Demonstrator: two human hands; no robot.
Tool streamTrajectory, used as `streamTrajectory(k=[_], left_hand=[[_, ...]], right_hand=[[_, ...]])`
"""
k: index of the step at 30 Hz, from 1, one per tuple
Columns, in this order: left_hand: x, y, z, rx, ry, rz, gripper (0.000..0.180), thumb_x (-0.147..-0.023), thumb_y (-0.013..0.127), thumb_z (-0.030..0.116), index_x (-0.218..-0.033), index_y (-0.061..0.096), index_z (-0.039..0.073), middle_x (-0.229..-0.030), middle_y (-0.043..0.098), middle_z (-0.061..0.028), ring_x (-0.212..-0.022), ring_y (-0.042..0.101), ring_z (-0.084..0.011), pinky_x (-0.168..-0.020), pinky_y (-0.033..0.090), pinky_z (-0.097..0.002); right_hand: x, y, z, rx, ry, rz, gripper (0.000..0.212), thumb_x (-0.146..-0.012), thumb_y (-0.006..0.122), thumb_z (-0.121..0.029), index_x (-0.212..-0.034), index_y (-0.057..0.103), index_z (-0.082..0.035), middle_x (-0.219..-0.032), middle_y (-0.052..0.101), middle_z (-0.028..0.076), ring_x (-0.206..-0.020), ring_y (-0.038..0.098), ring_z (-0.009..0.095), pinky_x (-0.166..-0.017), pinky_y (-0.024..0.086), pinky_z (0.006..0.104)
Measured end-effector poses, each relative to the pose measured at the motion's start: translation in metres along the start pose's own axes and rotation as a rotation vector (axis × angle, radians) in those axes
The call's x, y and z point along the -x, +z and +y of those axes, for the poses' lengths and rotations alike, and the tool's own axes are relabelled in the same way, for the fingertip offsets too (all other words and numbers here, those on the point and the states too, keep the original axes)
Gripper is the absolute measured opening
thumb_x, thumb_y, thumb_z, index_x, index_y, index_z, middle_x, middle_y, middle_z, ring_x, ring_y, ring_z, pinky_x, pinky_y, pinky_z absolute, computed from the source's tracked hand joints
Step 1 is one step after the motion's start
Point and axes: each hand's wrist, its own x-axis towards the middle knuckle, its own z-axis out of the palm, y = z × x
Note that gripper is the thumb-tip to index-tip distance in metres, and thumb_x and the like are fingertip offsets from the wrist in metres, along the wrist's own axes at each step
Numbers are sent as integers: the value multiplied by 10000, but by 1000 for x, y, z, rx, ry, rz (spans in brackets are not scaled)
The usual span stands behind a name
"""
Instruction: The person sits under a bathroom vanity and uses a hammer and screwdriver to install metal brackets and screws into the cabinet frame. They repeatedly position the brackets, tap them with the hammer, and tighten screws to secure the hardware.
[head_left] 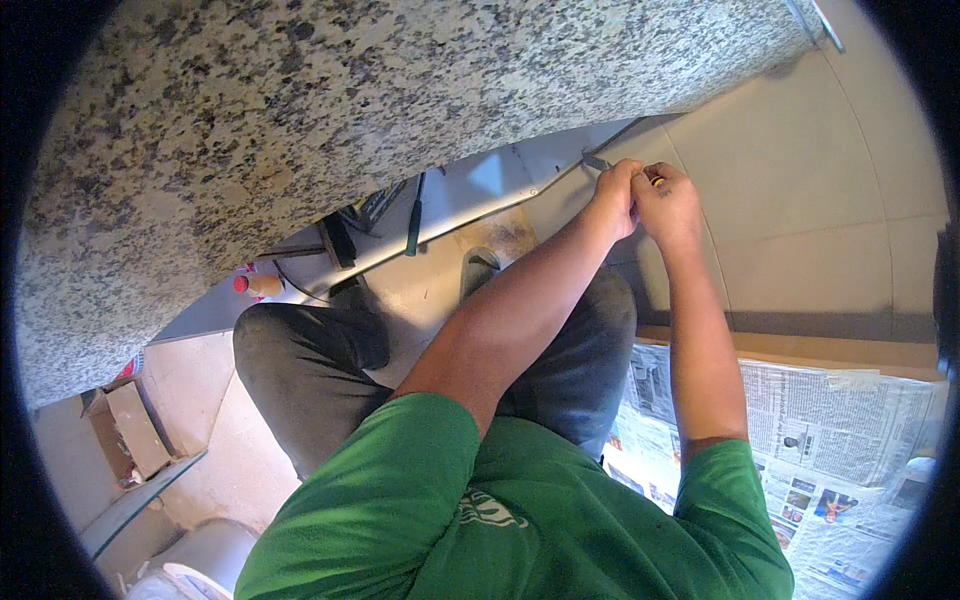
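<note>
My left hand [618, 190] and my right hand [668, 205] are together near the tiled wall, both closed around a small chisel-like tool [597, 162]. Its flat grey blade sticks out past my left fingers, close to the edge of a pale board [510, 200]. A yellow-and-black part shows at my right fingers; the grip itself is mostly hidden. Beyond the blade runs the joint between the board and the tiles [800, 170]. Whether the blade touches it I cannot tell.
A speckled granite slab [330, 100] overhangs from the upper left. Under it lie a green-handled tool [414, 228], other dark tools, and a red-capped bottle [262, 286]. A cardboard box [135, 425] stands at the lower left. Newspaper sheets [830, 430] spread at the lower right.
</note>
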Motion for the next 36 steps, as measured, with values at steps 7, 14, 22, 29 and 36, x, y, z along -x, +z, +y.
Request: streamTrajectory(k=[7, 14, 22, 29, 36], left_hand=[[-13, -6, 3, 12, 6, -35, 152, -894, 599, 271, -885, 624, 121, -855, 670, -77, -801, 645, -232, -697, 532, -393], [-25, -32, 13, 59, -28, -33, 177, -912, 573, 273, -890, 624, 104, -871, 677, -75, -821, 655, -237, -715, 553, -411], [-7, -89, 6, -114, -6, -23, 306, -937, 572, 363, -918, 625, 62, -863, 689, -115, -776, 665, -255, -692, 550, -437], [31, -120, 77, -1205, 182, 436, 475, -980, 509, 477, -1003, 650, 24, -810, 681, -214, -719, 687, -336, -682, 545, -457], [12, -73, 99, -2065, 489, 238, 448, -955, 543, 339, -1238, 601, -3, -1217, 624, -236, -1145, 598, -404, -999, 471, -469]], right_hand=[[-9, 3, 1, 24, 19, -26, 384, -805, 672, -329, -1026, 740, -22, -916, 698, 279, -904, 700, 412, -819, 555, 454], [-13, 25, -4, 27, 55, -90, 366, -813, 658, -328, -1014, 736, -32, -936, 694, 283, -913, 691, 427, -823, 552, 470], [16, 67, 22, -93, 67, -155, 348, -828, 659, -304, -974, 723, 6, -872, 707, 257, -845, 702, 424, -765, 556, 474], [51, 77, 56, -324, 206, -181, 385, -836, 726, -323, -1039, 728, 4, -908, 734, 188, -860, 723, 296, -786, 552, 388], [76, 134, 25, -418, 69, -353, 350, -840, 704, -304, -1063, 720, -36, -974, 718, 211, -915, 704, 351, -823, 541, 400]])
